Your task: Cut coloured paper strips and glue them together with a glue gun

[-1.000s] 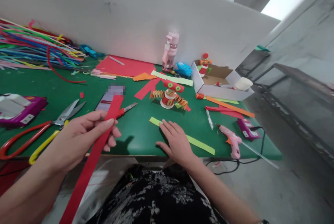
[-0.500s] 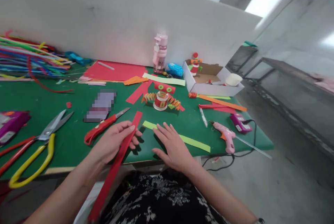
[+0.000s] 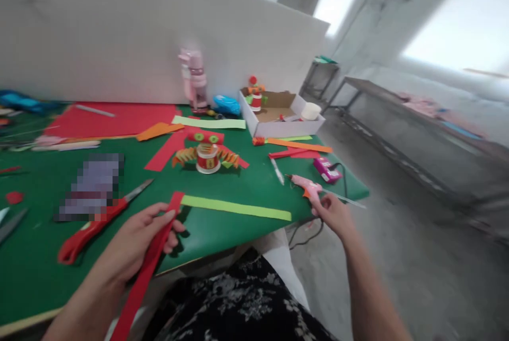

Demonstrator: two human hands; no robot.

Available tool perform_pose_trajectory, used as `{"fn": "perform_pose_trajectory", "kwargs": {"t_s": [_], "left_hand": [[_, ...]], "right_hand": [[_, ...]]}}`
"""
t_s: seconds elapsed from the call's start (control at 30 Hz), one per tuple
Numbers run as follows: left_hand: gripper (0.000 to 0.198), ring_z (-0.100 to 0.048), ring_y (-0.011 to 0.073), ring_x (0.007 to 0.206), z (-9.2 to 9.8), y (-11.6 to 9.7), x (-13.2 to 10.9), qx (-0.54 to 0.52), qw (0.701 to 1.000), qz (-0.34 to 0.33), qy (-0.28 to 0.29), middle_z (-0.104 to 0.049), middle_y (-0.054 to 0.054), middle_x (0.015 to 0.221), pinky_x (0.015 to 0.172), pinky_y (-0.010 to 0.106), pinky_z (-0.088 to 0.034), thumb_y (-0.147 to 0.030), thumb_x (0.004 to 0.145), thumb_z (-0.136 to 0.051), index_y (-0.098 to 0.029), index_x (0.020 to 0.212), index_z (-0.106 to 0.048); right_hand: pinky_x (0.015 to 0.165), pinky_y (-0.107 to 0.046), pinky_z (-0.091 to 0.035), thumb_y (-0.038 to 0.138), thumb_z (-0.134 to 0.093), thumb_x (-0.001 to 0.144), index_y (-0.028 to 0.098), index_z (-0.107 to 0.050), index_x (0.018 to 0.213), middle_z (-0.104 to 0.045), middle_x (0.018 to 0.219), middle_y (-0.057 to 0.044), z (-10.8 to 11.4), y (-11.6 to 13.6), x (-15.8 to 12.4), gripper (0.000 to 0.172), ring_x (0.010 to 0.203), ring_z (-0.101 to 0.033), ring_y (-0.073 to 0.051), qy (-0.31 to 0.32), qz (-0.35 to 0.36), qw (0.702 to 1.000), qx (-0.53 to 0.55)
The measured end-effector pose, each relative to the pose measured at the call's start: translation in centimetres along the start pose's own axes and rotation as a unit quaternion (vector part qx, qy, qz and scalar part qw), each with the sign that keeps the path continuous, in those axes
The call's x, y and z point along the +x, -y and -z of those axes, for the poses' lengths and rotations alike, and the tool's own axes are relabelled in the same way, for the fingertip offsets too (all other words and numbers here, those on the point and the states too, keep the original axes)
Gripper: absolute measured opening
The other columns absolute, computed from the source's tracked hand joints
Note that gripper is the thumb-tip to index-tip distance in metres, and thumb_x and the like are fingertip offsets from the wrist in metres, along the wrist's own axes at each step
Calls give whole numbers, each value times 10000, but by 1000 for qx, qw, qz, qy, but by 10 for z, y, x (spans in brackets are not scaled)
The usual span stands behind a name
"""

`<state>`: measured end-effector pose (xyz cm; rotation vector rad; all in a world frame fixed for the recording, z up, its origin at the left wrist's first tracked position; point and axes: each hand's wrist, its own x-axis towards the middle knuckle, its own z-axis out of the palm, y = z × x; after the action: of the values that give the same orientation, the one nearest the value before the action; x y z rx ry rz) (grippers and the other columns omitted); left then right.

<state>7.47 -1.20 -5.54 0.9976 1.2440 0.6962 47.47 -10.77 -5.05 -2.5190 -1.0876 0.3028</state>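
Observation:
My left hand (image 3: 149,237) pinches a long red paper strip (image 3: 153,256) near its upper end; the rest of it hangs down past the table edge. Beside the strip's top end, a light green paper strip (image 3: 238,207) lies flat on the table. At the right edge my right hand (image 3: 334,216) has its fingers closed on the handle of a pink hot glue gun (image 3: 308,186), which still rests on the table with a clear glue stick out of its back. Behind the green strip stands a paper-cup figure (image 3: 208,158) with folded paper arms and a red roll with green eyes.
A red-handled knife (image 3: 95,227) and a blurred-out phone (image 3: 93,182) lie at the left. Toward the back are red paper (image 3: 119,123), a pink bottle (image 3: 194,84) and a white box (image 3: 284,128) with another figure. A white pen (image 3: 277,171) and purple box (image 3: 326,169) are near the glue gun.
My right hand has left the green strip and moved right to the glue gun's handle. My left hand keeps the red strip. The view has turned to the right.

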Motion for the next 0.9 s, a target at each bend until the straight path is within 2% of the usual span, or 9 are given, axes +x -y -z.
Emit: {"fn": "perform_pose_trajectory", "kwargs": {"t_s": [0.13,0.2,0.3,0.37,0.43,0.5,0.63,0.77,0.9], "left_hand": [[412,-610,124,466,-8,2,3,-34,999,-8,3,-706,19,667,453,239,-518,-501,649,-787,-185,768,-551],[384,-639,129,518,-7,4,4,-45,999,-19,-2,-718,33,719,500,249,-542,-474,657,-783,-179,762,-559],[370,-649,130,530,-5,5,4,-60,998,-28,8,-725,42,768,520,258,-552,-435,653,-782,-170,811,-577],[375,-644,125,516,-4,4,4,-69,997,-30,16,-724,36,785,503,252,-543,-423,652,-779,-170,839,-574],[371,-630,116,492,-3,3,4,-75,996,-30,24,-720,29,786,481,244,-531,-425,669,-770,-176,843,-557],[367,-618,111,470,-2,2,5,-79,996,-27,27,-715,21,762,459,237,-521,-438,696,-754,-184,853,-540],[375,-610,110,451,-1,2,4,-82,996,-19,27,-699,3,694,441,227,-517,-460,713,-739,-188,869,-534],[375,-602,113,428,-1,2,4,-72,997,-15,36,-687,-4,651,416,226,-510,-478,697,-739,-183,818,-543],[385,-604,123,413,-3,2,5,-61,997,-9,46,-677,-3,615,386,221,-492,-496,668,-744,-181,767,-545]], "right_hand": [[527,-295,-343,463,-532,771,247,-451,539,-605,501,-26,2,8,11,327,511,-554,-189,60,21,998,-8],[523,-307,-353,466,-542,735,245,-497,538,-604,493,-33,9,13,12,300,509,-548,-201,43,11,999,24],[532,-318,-422,500,-611,659,238,-579,652,-629,555,-27,20,23,3,265,549,-583,-212,-20,-13,980,196],[524,-301,-458,503,-693,610,232,-597,737,-616,595,-4,25,35,-9,315,540,-573,-182,-12,-17,937,348],[493,-267,-461,469,-773,577,222,-624,807,-557,586,32,25,51,-22,369,505,-519,-138,58,-5,888,457],[442,-240,-438,440,-800,589,207,-660,856,-493,572,53,20,70,-34,381,471,-454,-109,156,12,845,511],[345,-224,-361,493,-726,699,188,-679,863,-570,672,-7,0,101,-50,350,463,-432,-111,304,48,774,553],[412,-251,-421,628,-619,813,164,-677,866,-612,593,-33,-20,123,-58,470,465,-502,-138,370,88,757,531],[426,-237,-374,663,-630,814,155,-655,909,-526,458,25,-30,141,-61,518,403,-444,-116,400,127,763,492]]}}
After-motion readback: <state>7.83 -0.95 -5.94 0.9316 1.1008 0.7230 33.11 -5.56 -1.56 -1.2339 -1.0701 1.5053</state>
